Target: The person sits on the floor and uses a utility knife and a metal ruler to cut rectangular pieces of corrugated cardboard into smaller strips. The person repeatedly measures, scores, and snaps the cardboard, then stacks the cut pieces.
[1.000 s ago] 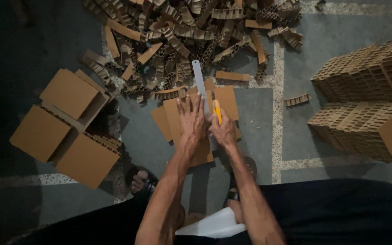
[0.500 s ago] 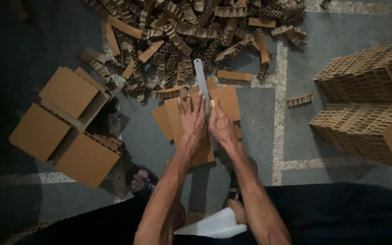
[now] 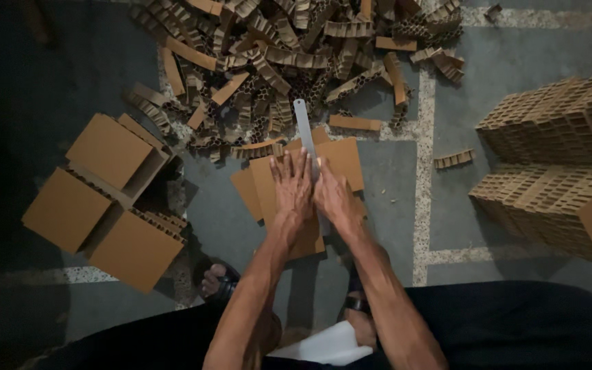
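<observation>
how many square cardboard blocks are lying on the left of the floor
3: one block at upper left, one at far left, one nearest the foot. Others may be hidden beneath them.

A long metal ruler (image 3: pixel 305 133) lies lengthwise across stacked brown cardboard sheets (image 3: pixel 342 162) on the floor, its far end overhanging them.

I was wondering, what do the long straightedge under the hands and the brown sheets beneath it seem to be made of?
The straightedge looks like bare metal, perhaps steel or aluminium: pale grey, thin, with a dull sheen. The left hand presses on it, the right hand lies alongside. The sheets look like matte brown honeycomb cardboard; cut strips in the pile beyond show open cells along their edges.
</observation>
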A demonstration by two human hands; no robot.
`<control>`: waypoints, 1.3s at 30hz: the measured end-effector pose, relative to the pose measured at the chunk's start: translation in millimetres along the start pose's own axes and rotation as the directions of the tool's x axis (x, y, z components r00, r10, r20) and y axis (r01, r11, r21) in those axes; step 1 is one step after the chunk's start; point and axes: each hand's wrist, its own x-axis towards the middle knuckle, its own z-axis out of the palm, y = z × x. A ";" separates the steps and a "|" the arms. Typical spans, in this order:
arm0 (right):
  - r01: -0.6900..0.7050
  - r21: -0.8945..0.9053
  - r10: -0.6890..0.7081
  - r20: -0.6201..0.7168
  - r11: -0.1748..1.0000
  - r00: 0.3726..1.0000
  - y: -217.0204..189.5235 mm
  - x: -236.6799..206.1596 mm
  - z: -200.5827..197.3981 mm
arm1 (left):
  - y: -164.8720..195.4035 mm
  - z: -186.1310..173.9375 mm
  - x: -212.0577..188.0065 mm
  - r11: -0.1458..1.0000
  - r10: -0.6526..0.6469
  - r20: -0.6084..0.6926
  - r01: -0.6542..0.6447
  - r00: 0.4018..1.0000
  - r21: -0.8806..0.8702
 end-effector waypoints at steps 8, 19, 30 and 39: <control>0.049 0.040 -0.046 -0.063 0.998 0.997 39.5 -50.1 25.7 | -4.7 -0.3 3.9 0.996 -0.025 -0.054 0.020 0.998 -0.083; -0.064 0.120 0.097 -0.298 0.991 0.950 52.4 -92.3 36.1 | -11.5 -13.9 8.6 0.989 -0.011 -0.076 0.000 0.997 -0.146; -0.084 0.134 0.141 -0.498 0.987 0.855 76.5 -26.3 48.3 | -10.5 19.5 -16.0 0.986 -0.011 -0.380 -0.054 0.925 -0.158; 0.251 -0.037 -0.207 -0.686 0.967 0.698 75.4 -26.0 30.6 | 8.1 -42.3 -74.1 0.985 0.050 0.363 0.016 0.930 -0.174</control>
